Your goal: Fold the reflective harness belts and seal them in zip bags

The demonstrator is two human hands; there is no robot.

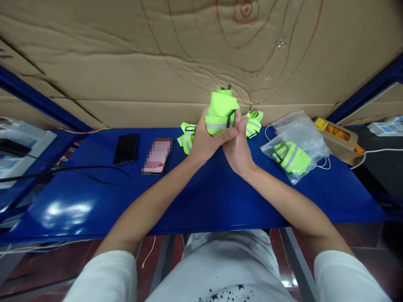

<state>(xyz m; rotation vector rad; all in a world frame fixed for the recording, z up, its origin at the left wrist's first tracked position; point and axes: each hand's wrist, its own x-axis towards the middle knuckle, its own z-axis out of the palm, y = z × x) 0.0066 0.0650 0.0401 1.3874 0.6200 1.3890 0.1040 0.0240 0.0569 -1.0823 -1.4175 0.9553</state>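
Observation:
Both my hands are raised over the blue table (204, 197) and hold one folded neon-yellow reflective vest (220, 111) with grey stripes. My left hand (204, 142) wraps it from the left, thumb across the front. My right hand (237, 144) presses against it from the right and below, fingers closed. Loose neon straps (186, 136) of the same stuff lie on the table behind my left hand, and another strap loop (255, 123) shows behind my right.
A clear plastic bag (296, 142) with a folded neon vest inside lies to the right. A black phone (126, 148) and a second phone (157, 156) lie to the left. A small cardboard box (338, 138) and white cable (378, 152) sit far right. A cardboard wall (157, 63) stands behind.

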